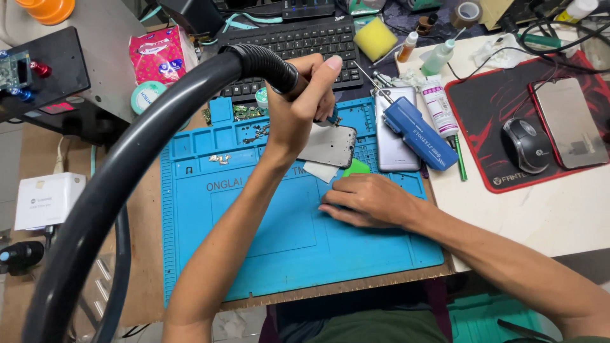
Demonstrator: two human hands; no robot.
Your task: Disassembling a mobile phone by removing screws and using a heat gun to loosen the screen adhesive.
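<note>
Left hand [298,105] grips a black hot-air nozzle [267,63] over a phone panel [330,145] at the blue mat's [254,216] far edge; right hand [368,200] lies flat, fingers narrow. Pink packet [159,57] at the desk's far left.

Both forearms bare, no sleeves, rings or watch visible. Left hand [298,105], right hand [368,200] ungloved. Dark olive-green garment at bottom centre of frame.
</note>
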